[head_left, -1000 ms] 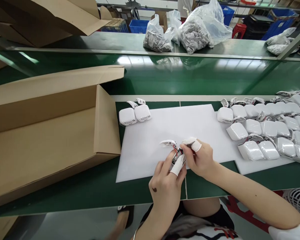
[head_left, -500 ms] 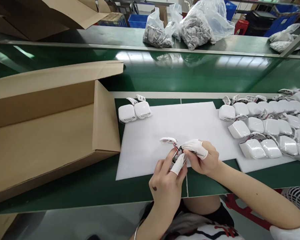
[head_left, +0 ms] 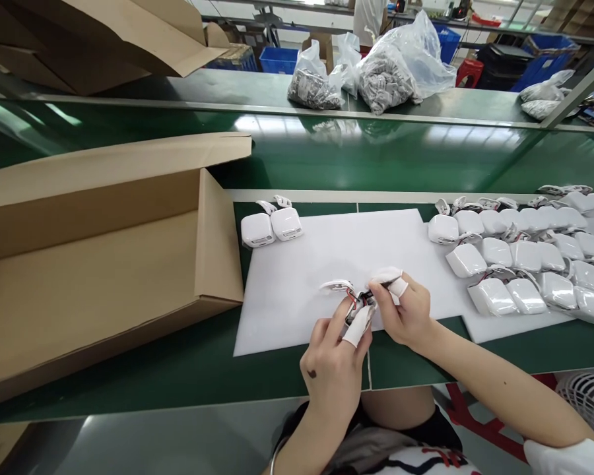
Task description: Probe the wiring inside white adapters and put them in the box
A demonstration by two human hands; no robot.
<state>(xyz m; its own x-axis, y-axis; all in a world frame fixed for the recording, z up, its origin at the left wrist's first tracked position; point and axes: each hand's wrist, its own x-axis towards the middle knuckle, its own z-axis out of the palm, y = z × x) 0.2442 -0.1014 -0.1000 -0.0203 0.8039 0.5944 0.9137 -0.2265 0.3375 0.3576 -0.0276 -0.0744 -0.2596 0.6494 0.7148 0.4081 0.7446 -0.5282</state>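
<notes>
My left hand (head_left: 334,356), with a white finger cot, is closed around a small white plastic housing (head_left: 351,316) with dark inner parts and red and black wires. A white cover piece (head_left: 337,285) hangs off it to the left on the wires. My right hand (head_left: 403,303), also in white finger cots, pinches a dark wire or thin part at the housing's upper right; its exact kind is too small to make out. Both hands are over the white foam sheet (head_left: 287,290).
Two white housings (head_left: 272,226) stand at the sheet's upper left. Rows of similar housings (head_left: 525,254) fill the right side. A large open cardboard box (head_left: 220,244) takes up the left. Plastic bags of grey parts (head_left: 386,79) sit on the shelf behind.
My right hand has drawn slightly up and away from the housing, and the dark part at its fingertips now shows. The left hand keeps its hold. The view has tilted slightly.
</notes>
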